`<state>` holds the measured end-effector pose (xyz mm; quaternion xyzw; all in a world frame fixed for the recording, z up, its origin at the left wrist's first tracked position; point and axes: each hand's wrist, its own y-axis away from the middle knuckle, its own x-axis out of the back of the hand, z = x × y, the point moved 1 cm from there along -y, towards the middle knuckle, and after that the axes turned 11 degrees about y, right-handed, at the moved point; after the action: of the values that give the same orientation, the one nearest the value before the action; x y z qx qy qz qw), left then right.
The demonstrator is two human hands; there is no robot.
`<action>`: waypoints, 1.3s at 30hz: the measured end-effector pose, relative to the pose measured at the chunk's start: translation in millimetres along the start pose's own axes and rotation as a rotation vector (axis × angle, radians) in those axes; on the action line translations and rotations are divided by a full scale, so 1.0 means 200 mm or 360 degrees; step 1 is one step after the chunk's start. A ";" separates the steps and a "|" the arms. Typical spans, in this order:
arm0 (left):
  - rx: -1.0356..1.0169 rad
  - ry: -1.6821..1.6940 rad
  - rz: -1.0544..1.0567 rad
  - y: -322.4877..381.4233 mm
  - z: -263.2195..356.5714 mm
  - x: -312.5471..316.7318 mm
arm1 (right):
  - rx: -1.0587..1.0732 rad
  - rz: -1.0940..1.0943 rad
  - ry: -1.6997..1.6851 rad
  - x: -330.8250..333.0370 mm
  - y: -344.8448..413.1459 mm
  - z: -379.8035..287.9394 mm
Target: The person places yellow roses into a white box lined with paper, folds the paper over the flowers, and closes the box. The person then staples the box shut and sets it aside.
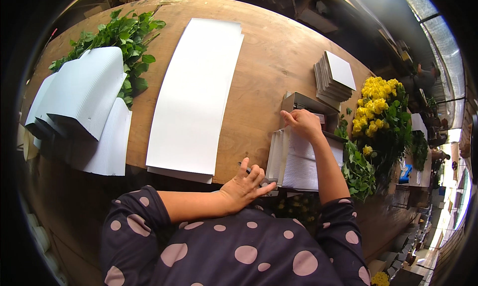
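My left hand (244,185) is at the front edge of the wooden table, fingers bent and partly spread. A slim dark tool (265,181) lies within it, mostly covered by the fingers, so its kind is unclear. Farther right, my right hand (304,123) reaches over a stack of white corrugated cardboard sheets (302,162). Its fingers curl down at the stack's far end, beside an open box (308,101) with small items inside. Whether the fingertips pinch a sheet is hidden. Left of both hands lie long white cardboard sheets (196,99), stacked flat.
Folded corrugated sheets (84,95) lean over leafy stems (127,43) at the left. A stack of square cards (334,77) stands at the back right. Yellow roses (375,103) and more foliage (356,170) crowd the table's right side (272,69).
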<state>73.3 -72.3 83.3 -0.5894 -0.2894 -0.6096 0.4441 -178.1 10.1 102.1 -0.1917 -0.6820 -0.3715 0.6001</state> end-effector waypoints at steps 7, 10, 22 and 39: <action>0.0344 0.0458 -0.0355 -0.03 -0.15 -0.10 | -0.0017 -0.0021 -0.0007 0.01 0.02 0.00; 0.0230 0.0456 -0.0191 -0.06 -0.19 -0.11 | -0.0102 -0.0041 0.0040 0.00 0.01 0.00; 0.0772 0.1182 0.0408 -0.05 -0.20 0.17 | 0.0126 0.0574 -0.1848 0.03 0.70 0.12; 0.0199 0.0726 0.0194 -1.29 -0.08 0.05 | -0.0471 -0.0005 -0.2588 -0.10 1.33 0.84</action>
<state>-161.2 24.3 134.1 -0.4242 -0.1827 -0.6800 0.5695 -98.5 310.4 155.8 -0.4768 -0.8476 -0.2037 -0.1128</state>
